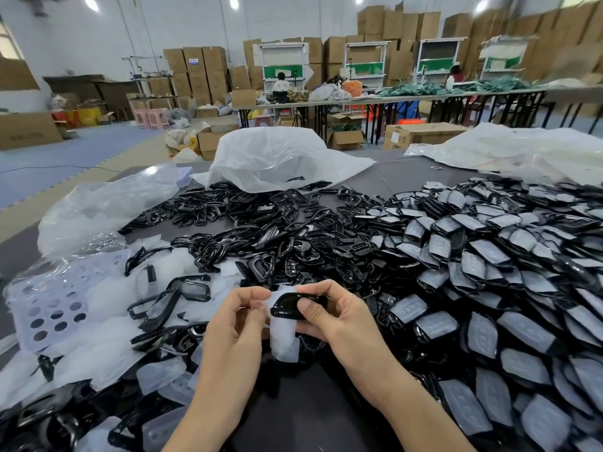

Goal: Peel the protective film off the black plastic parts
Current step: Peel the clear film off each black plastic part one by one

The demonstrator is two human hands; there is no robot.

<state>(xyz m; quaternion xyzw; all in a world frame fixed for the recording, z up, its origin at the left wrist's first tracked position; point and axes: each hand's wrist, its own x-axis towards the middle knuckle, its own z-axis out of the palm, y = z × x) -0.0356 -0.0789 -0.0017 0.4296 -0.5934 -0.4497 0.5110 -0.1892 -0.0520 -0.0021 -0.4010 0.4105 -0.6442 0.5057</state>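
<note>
My right hand [329,316] grips a glossy black plastic part [288,306] just above the table's near edge, thumb on its face. My left hand [239,316] pinches the translucent white protective film [283,337] at the part's left end; the film is partly lifted and hangs down below the part. To the right lies a big heap of black parts still covered in film [489,288]. Bare black parts and frames [261,243] are piled in the middle, and peeled films [98,350] lie scattered at the left.
A perforated lilac sheet [49,305] lies at the left. Clear plastic bags [277,158] sit at the far side of the grey table [401,177]. Beyond are long tables, cardboard boxes and people working.
</note>
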